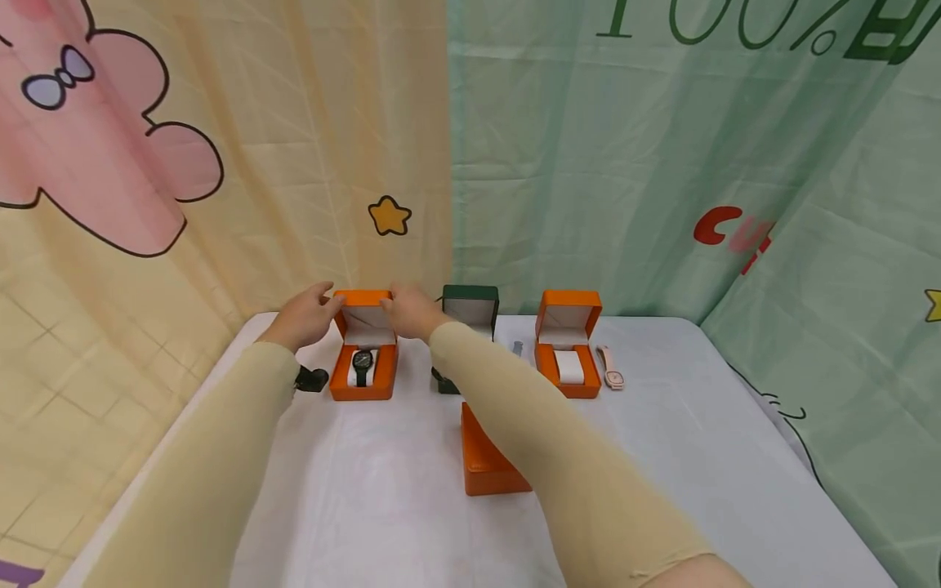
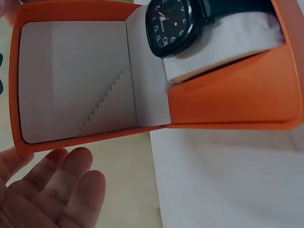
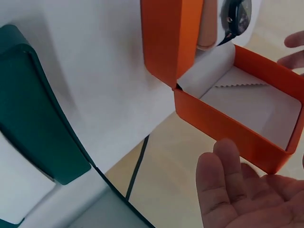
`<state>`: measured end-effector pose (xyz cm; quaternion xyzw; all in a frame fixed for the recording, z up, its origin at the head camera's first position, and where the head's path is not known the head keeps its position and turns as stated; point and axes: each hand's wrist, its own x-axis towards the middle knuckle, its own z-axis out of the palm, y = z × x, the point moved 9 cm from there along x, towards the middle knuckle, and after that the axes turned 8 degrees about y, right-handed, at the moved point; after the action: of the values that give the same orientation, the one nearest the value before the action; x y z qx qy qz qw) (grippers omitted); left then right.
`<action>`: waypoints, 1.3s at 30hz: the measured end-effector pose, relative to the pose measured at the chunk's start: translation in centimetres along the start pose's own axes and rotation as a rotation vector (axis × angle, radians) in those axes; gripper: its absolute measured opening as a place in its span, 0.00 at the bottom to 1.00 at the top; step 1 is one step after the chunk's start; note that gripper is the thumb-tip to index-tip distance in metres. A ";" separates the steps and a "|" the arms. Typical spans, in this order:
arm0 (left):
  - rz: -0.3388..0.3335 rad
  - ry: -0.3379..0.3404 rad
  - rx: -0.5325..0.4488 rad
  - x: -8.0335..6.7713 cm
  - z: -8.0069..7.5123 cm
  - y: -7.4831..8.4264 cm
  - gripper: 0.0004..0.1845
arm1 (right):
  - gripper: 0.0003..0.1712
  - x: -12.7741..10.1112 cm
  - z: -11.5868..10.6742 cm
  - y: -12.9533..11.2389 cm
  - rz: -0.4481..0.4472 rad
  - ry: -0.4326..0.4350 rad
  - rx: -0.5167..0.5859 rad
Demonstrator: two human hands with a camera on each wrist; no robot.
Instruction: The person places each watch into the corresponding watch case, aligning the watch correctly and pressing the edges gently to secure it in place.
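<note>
An orange watch box (image 1: 363, 388) stands with its lid (image 1: 365, 318) raised, a black watch (image 1: 363, 363) wrapped round the white cushion inside. My left hand (image 1: 303, 317) is at the left side of the lid; in the left wrist view its fingers (image 2: 78, 183) are extended beside the lid's edge. At the lid's right top corner is my right hand (image 1: 413, 312). Its fingers (image 3: 223, 166) look straight and loose in the right wrist view, with the thumb side close to the corner.
Beside my right sleeve stands an open green box (image 1: 470, 304), partly hidden. Further right are an open orange box (image 1: 569, 298) with a white cushion and a pink watch (image 1: 611, 369). Another orange box (image 1: 488, 469) sits nearer, partly under my right arm. Curtains (image 1: 515, 163) hang behind the table.
</note>
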<state>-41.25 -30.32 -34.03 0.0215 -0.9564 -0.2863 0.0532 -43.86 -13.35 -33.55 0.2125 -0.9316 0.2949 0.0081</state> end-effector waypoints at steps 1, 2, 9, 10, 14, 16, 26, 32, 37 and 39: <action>0.006 0.004 -0.005 0.1 0.1 0.2 0.38 | 0.22 0.1 0.2 0.1 0.003 0.002 0.004; 0.008 0.008 -0.010 0.2 0.2 0.3 0.37 | 0.22 0.1 0.3 0.2 0.008 0.001 0.007; -0.045 0.044 -0.050 0.2 0.2 0.2 0.31 | 0.30 0.4 0.5 0.6 0.051 -0.001 -0.052; -0.050 0.047 -0.056 0.2 0.1 0.2 0.31 | 0.30 0.5 0.5 0.6 0.052 -0.001 -0.057; -0.057 0.052 -0.067 0.1 0.2 0.0 0.32 | 0.31 0.6 0.6 0.7 0.058 0.003 -0.043; -0.061 0.052 -0.072 0.1 0.2 -0.1 0.33 | 0.31 0.7 0.6 0.8 0.063 0.002 -0.020; -0.106 0.041 -0.124 -0.3 0.4 -0.6 0.33 | 0.30 0.3 0.6 0.9 0.072 -0.002 0.034; -0.114 0.033 -0.154 -0.4 0.5 -0.8 0.33 | 0.30 0.0 0.6 1.1 0.108 -0.012 0.102; -0.112 0.038 -0.167 -0.8 0.5 -0.8 0.32 | 0.31 -0.1 0.8 1.3 0.110 -0.026 0.132; -0.107 0.043 -0.169 -0.9 0.4 -0.8 0.32 | 0.31 -0.2 0.9 1.4 0.116 -0.032 0.140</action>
<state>-40.38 -30.66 -34.90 0.0739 -0.9249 -0.3681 0.0600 -44.16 -12.73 -35.05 0.1630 -0.9194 0.3558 -0.0385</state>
